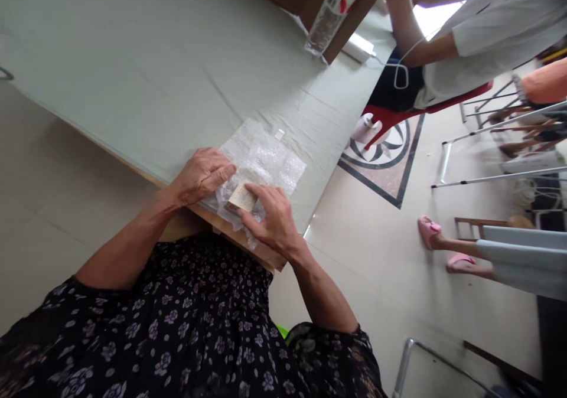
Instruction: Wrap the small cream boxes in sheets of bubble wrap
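A sheet of bubble wrap (pixel 266 159) lies at the near edge of the table (pixel 146 73), which is covered in pale green cloth. A small tan box (pixel 243 198) sits on the wrap's near end, partly folded into it. My left hand (pixel 201 175) lies flat on the wrap beside the box, fingers stretched out and pressing the sheet down. My right hand (pixel 274 215) rests on the box with its fingers curled over it and the wrap around it.
A brown cardboard box (pixel 349 14) with a clear plastic packet (pixel 330 14) stands at the table's far end. Beyond it a person in white (pixel 491 26) sits on a red chair. Another person's feet in pink slippers (pixel 443 247) stand on the floor at right, near metal chair legs.
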### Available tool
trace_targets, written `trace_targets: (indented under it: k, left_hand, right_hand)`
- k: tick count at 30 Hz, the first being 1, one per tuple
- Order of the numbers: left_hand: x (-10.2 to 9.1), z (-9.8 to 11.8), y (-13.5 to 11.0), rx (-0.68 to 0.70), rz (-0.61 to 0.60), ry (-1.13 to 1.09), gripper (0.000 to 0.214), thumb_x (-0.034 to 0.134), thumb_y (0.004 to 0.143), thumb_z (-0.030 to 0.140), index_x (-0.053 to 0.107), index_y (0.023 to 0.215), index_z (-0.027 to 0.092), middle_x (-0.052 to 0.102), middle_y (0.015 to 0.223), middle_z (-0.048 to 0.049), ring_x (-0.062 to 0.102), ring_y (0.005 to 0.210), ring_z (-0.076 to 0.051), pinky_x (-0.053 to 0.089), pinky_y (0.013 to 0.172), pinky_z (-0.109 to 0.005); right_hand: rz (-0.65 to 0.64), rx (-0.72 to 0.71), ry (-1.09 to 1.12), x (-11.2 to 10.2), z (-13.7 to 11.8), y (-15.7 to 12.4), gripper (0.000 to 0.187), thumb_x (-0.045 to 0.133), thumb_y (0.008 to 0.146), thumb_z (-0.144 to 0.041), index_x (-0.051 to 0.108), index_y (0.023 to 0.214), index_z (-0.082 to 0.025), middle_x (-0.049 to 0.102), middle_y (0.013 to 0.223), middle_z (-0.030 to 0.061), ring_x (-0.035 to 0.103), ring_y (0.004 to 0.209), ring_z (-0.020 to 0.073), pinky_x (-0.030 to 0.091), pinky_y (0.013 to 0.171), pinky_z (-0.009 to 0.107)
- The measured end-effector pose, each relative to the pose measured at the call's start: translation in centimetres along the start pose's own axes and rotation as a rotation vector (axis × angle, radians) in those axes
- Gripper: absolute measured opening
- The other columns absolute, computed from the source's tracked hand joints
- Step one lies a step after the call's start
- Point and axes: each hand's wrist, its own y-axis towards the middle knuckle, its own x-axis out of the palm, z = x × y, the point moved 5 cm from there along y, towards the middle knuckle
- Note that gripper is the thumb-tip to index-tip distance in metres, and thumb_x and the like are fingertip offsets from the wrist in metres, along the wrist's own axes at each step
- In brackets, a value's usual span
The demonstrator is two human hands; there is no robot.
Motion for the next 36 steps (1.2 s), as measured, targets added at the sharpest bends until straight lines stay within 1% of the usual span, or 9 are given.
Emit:
trace_targets:
  k: [6, 9, 12, 15, 17, 21, 25, 30, 36]
  left_hand:
    - [-0.4, 0.4, 0.0, 0.048, -0.082, -0.021, 0.041, 0.063, 0.093, 0.053, 0.072, 0.067, 0.023, 0.076, 0.081, -0.0034, 0.072, 0.105, -0.028, 0.050, 0.104, -0.046]
    - [-1.1, 1.0, 0.2, 0.011, -0.146, -0.089, 0.041, 0.064, 0.091, 0.056, 0.072, 0.068, 0.023, 0.079, 0.089, -0.0040, 0.072, 0.102, -0.027, 0.052, 0.099, -0.042]
    - [-2.7, 0.6, 0.6, -0.186, -0.051, -0.052, 0.044, 0.058, 0.093, 0.059, 0.073, 0.074, 0.023, 0.078, 0.091, -0.0047, 0.071, 0.093, -0.025, 0.053, 0.085, -0.036]
    - [-4.1, -0.3, 1.3, -0.417, 0.048, 0.150, 0.041, 0.055, 0.095, 0.057, 0.073, 0.081, 0.022, 0.076, 0.085, -0.0050, 0.069, 0.083, -0.024, 0.051, 0.077, -0.035]
    - [-4.1, -0.8, 1.9, -0.523, 0.027, 0.284, 0.033, 0.060, 0.092, 0.052, 0.075, 0.091, 0.022, 0.077, 0.088, -0.0062, 0.070, 0.085, -0.026, 0.051, 0.078, -0.036]
    - [-2.5, -1.2, 2.9, -0.615, -0.082, 0.387, 0.040, 0.066, 0.087, 0.044, 0.074, 0.118, 0.021, 0.076, 0.089, -0.0075, 0.071, 0.089, -0.031, 0.051, 0.079, -0.039]
    - [-1.3, -0.4, 2.7, -0.523, -0.089, 0.269, 0.047, 0.060, 0.084, 0.028, 0.071, 0.130, 0.019, 0.068, 0.076, -0.0020, 0.062, 0.071, -0.022, 0.047, 0.070, -0.034]
    - [-3.2, 0.8, 2.5, -0.312, 0.171, 0.055, 0.040, 0.054, 0.090, 0.033, 0.074, 0.122, 0.020, 0.055, 0.065, 0.0040, 0.048, 0.059, -0.014, 0.044, 0.064, -0.029]
    - [-2.1, -2.3, 5.8, -0.198, 0.179, 0.178, 0.028, 0.055, 0.088, 0.030, 0.078, 0.102, 0.021, 0.066, 0.068, -0.0004, 0.055, 0.060, -0.017, 0.046, 0.063, -0.030]
  right_hand:
    - [0.458, 0.278, -0.071, -8.7, 7.7, -0.4, 0.053, 0.067, 0.093, -0.043, 0.062, 0.142, -0.025, 0.072, 0.137, 0.0127, 0.069, 0.119, 0.0299, 0.060, 0.093, 0.049]
    - [0.492, 0.359, -0.152, -10.2, 13.0, 1.2, 0.054, 0.065, 0.091, -0.043, 0.062, 0.142, -0.022, 0.069, 0.138, 0.0158, 0.068, 0.121, 0.0319, 0.060, 0.094, 0.051]
    - [0.381, 0.402, -0.191, -9.8, 16.2, 2.7, 0.054, 0.066, 0.090, -0.041, 0.064, 0.139, -0.019, 0.068, 0.137, 0.0185, 0.066, 0.125, 0.0340, 0.059, 0.099, 0.055]
    - [0.431, 0.378, -0.243, -10.0, 15.2, 1.9, 0.052, 0.067, 0.091, -0.045, 0.065, 0.136, -0.020, 0.066, 0.140, 0.0180, 0.064, 0.127, 0.0328, 0.057, 0.102, 0.054]
    - [0.509, 0.419, -0.220, -10.2, 13.4, 0.1, 0.044, 0.061, 0.095, -0.047, 0.067, 0.131, -0.022, 0.072, 0.127, 0.0134, 0.070, 0.107, 0.0262, 0.059, 0.093, 0.048]
    - [0.198, 0.549, -0.023, -6.6, 9.9, -2.0, 0.047, 0.064, 0.095, -0.052, 0.070, 0.127, -0.019, 0.075, 0.077, 0.0024, 0.067, 0.068, 0.0186, 0.054, 0.072, 0.036]
    - [0.185, 0.504, 0.021, -3.6, 7.7, -1.3, 0.053, 0.063, 0.091, -0.035, 0.063, 0.141, -0.020, 0.074, 0.081, -0.0002, 0.065, 0.066, 0.0160, 0.052, 0.071, 0.033]
    - [0.397, 0.297, -0.002, -5.7, 6.6, 2.1, 0.036, 0.052, 0.096, -0.030, 0.071, 0.126, -0.022, 0.076, 0.094, 0.0029, 0.065, 0.072, 0.0152, 0.055, 0.076, 0.034]
    - [0.253, 0.339, -0.176, -6.3, 10.4, 8.1, 0.032, 0.053, 0.092, -0.019, 0.074, 0.116, -0.020, 0.079, 0.103, 0.0083, 0.069, 0.083, 0.0213, 0.057, 0.088, 0.040]
